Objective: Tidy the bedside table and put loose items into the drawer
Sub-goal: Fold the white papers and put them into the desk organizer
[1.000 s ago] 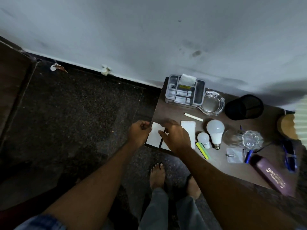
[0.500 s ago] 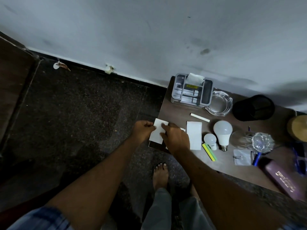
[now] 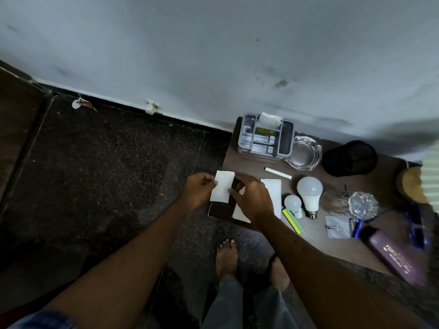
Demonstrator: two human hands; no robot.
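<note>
Pinching the paper slip (image 3: 222,186) by its 9 o'clock edge, my left hand (image 3: 198,192) holds it just over the bedside table's (image 3: 249,162) left corner. My right hand (image 3: 253,199) grips the 3 o'clock edge, thumb on top and fingers curled. The slip's long axis runs 12 to 6. Two more paper slips (image 3: 273,193) lie flat toward 3 o'clock, nearer my right hand. No drawer shows.

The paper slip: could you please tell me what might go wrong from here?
The paper slip, pinched by the left hand and right hand, hangs over the table edge; a loose grip could drop it on the floor. The large bulb and small bulb lie on their sides near the right forearm; a nudge might roll them.
</note>
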